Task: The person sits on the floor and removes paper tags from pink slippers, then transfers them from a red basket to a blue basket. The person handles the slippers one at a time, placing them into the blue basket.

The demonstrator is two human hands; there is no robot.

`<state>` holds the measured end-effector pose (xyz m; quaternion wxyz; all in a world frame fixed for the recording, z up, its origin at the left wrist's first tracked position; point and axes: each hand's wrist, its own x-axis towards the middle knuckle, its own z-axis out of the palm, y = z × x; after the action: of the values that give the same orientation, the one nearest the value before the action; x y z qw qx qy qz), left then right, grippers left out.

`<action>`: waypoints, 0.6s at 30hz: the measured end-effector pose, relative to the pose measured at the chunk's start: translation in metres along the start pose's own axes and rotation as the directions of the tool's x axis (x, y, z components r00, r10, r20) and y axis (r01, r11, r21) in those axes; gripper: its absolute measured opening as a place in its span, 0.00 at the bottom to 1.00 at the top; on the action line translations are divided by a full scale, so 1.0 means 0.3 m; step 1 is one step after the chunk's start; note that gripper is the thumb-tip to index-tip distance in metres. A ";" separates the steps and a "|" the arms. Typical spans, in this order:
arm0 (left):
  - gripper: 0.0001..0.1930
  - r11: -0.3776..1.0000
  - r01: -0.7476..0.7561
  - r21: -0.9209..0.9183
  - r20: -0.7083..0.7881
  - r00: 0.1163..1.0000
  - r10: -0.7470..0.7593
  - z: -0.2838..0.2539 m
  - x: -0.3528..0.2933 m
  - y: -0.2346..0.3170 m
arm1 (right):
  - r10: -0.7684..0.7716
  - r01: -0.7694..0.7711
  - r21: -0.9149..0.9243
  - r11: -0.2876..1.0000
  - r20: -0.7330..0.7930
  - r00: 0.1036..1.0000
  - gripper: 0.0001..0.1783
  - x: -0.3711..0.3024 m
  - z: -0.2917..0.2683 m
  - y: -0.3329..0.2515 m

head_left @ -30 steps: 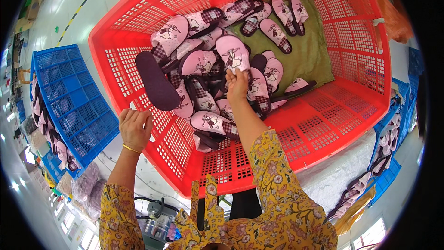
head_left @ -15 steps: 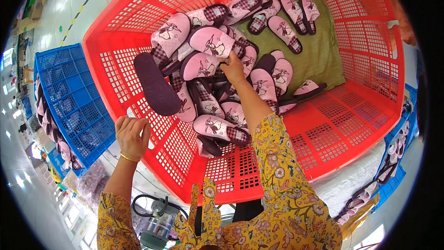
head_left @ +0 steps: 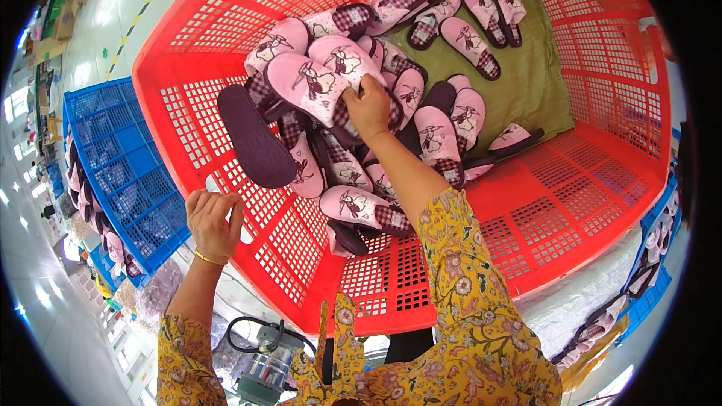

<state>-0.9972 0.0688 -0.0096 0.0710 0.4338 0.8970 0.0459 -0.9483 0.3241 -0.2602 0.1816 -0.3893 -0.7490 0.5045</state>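
In the red basket (head_left: 502,223) lies a heap of pink slippers with dark purple soles and checked insides. My right hand (head_left: 368,111) reaches into the heap and is closed on the heel ends of a pair of slippers (head_left: 307,84), held side by side with toes to the upper left. Its palm hides part of them. At the basket's left rim, my left hand (head_left: 213,222) has its fingers curled over the edge, near the handle hole. Beside it, a slipper (head_left: 256,139) leans with its dark sole up against the basket wall.
Olive-green cloth (head_left: 519,83) covers part of the basket floor, with several slippers on it. A blue crate (head_left: 131,173) stands to the left, with more slippers beyond it. Another blue crate (head_left: 648,301) is at the right. Near my body stands a grey machine with a black hose (head_left: 263,368).
My right hand has shifted slightly left, bringing the two slippers side by side; the lower one moved up and left. My left hand has stayed at the rim.
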 end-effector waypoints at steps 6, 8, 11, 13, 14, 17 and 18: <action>0.05 0.998 -0.044 0.041 -0.070 0.996 0.046 0.012 0.002 -0.001 | -0.007 0.003 -0.037 0.999 -0.107 0.994 0.14 -0.038 -0.087 -0.110; 0.05 0.998 -0.045 0.041 -0.067 0.997 0.048 0.011 0.004 -0.001 | -0.033 0.029 -0.037 0.999 -0.109 0.993 0.14 -0.062 -0.109 -0.122; 0.04 0.997 -0.045 0.058 -0.073 0.996 0.049 0.001 0.005 0.003 | -0.059 0.057 -0.021 0.998 -0.117 0.991 0.13 -0.114 -0.126 -0.118; 0.04 0.997 -0.042 0.061 -0.074 0.996 0.046 0.002 0.000 0.002 | -0.047 0.042 -0.048 0.998 -0.099 0.994 0.13 -0.176 -0.136 -0.095; 0.04 0.998 -0.039 0.057 -0.076 0.996 0.044 0.002 -0.002 0.001 | -0.043 0.037 -0.066 0.997 -0.095 0.995 0.14 -0.216 -0.148 -0.085; 0.04 0.998 -0.040 0.048 -0.051 0.998 0.043 0.005 -0.002 -0.005 | 0.020 -0.019 -0.120 0.993 0.000 1.000 0.16 -0.351 -0.165 0.004; 0.04 0.998 -0.040 0.049 -0.058 0.997 0.043 0.006 -0.001 -0.004 | 0.086 -0.079 -0.068 0.995 0.104 0.991 0.16 -0.388 -0.175 0.028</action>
<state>-0.9978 0.0678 -0.0115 0.0331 0.4524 0.8904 0.0389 -0.8367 0.2687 -0.2315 0.1077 -0.3981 -0.7566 0.5075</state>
